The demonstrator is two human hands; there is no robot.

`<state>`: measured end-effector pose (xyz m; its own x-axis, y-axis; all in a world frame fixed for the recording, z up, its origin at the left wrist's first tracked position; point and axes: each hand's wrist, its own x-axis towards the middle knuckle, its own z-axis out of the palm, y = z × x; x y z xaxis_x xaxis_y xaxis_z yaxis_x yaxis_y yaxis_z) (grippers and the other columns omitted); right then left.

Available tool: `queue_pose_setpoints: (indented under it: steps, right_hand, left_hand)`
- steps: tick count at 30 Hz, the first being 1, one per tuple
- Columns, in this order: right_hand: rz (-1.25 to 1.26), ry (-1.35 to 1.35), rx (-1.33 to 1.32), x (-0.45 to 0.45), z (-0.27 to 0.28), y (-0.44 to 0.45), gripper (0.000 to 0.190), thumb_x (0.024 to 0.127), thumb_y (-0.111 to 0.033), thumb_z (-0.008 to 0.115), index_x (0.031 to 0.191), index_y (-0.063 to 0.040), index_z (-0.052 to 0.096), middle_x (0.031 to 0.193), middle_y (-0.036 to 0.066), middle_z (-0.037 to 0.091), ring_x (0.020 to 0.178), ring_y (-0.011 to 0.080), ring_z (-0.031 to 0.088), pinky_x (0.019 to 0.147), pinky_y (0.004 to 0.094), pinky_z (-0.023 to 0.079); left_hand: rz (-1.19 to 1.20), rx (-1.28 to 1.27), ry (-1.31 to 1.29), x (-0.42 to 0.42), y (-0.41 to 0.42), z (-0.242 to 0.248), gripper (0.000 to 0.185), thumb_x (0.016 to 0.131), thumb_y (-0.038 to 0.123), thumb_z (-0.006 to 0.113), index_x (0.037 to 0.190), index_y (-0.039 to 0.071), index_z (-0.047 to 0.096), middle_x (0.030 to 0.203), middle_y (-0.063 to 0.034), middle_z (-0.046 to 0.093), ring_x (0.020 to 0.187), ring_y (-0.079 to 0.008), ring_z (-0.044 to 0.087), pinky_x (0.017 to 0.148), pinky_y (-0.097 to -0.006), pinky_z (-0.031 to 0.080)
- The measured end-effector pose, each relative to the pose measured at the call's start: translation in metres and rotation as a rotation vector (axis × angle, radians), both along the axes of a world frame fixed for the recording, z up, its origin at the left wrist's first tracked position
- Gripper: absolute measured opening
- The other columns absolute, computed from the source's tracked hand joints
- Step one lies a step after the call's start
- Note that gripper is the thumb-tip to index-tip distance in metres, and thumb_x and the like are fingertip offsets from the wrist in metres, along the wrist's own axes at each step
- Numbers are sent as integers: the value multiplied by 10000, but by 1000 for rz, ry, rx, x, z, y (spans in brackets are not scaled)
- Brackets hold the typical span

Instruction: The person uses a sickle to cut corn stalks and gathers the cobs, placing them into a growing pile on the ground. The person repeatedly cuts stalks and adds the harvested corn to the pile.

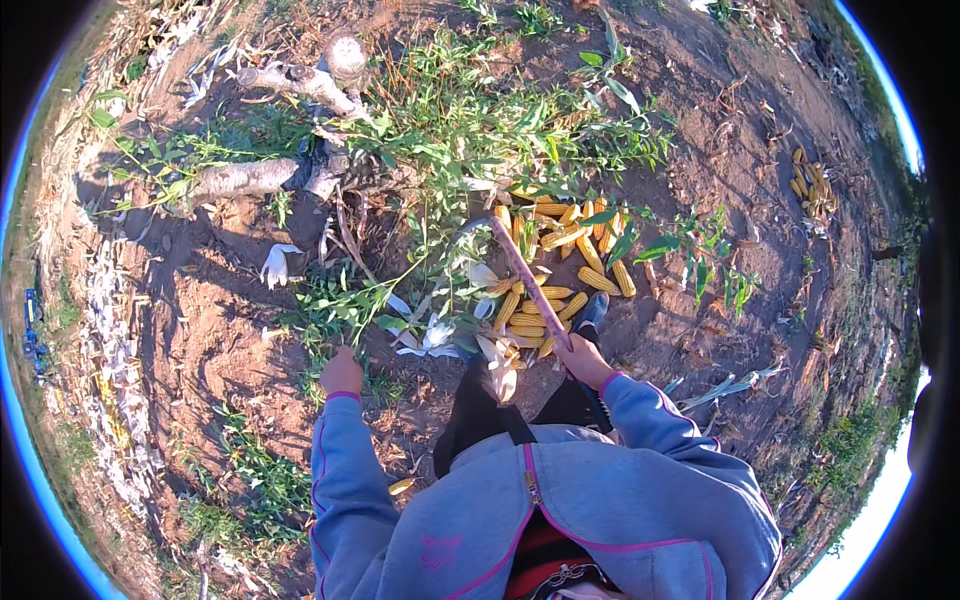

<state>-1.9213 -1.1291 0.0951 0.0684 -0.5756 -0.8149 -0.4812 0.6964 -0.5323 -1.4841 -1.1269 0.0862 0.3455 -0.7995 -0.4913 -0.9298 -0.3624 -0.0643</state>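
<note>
My left hand (343, 373) is closed around the lower end of a leafy green branch (390, 285), which slants up and to the right from my fist. In my right hand (584, 361) is the long wooden handle (527, 277) of what looks like a sickle. Its thin curved blade (466, 227) reaches left into the leaves, which partly hide it. Beneath and to the right of the handle lies a pile of husked yellow corn cobs (541, 307). Pale dry husks (432, 337) rest on the soil between my hands.
A cut tree stump with thick limbs (247, 178) lies at the upper left, with leafy shoots (480, 112) around it. Another heap of corn cobs (814, 184) is farther right. A band of pale husks (120, 360) runs along the left. My shoe (593, 309) stands beside the near cobs.
</note>
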Motion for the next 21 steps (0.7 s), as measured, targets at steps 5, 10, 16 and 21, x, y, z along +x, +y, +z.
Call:
queue_pose_setpoints:
  steps: [5, 10, 16, 21]
  right_hand:
    - [-230, -92, -41, -39, 51, 7, 240, 822, -245, 551, 858, -17, 486, 645, 64, 526, 518, 107, 496, 469, 268, 428]
    - [-153, 352, -513, -70, 59, 8, 278, 794, -266, 570, 854, -10, 480, 691, 215, 563, 615, 372, 557, 572, 426, 433]
    - [-112, 862, -572, -116, 70, -4, 278, 789, -257, 530, 912, -31, 425, 712, 225, 578, 655, 397, 569, 578, 465, 447]
    - [39, 1025, -408, -152, 68, -8, 343, 788, -268, 533, 979, -13, 408, 734, 220, 588, 688, 377, 584, 614, 456, 461]
  left_hand:
    - [379, 245, -27, 96, 132, -41, 442, 757, 248, 555, 1135, 40, 463, 1108, -225, 507, 1024, -342, 500, 833, -440, 421]
    - [345, 238, 38, 88, 156, -56, 690, 694, 306, 650, 1228, -28, 368, 1215, -256, 403, 1152, -379, 374, 921, -433, 357]
    - [17, -194, 457, -35, 68, -68, 352, 712, 191, 608, 994, -7, 534, 991, -209, 540, 956, -358, 495, 839, -415, 392]
    - [-322, -247, 804, -155, -2, -61, 310, 743, 144, 583, 1022, 25, 519, 952, -183, 556, 899, -346, 526, 804, -397, 419]
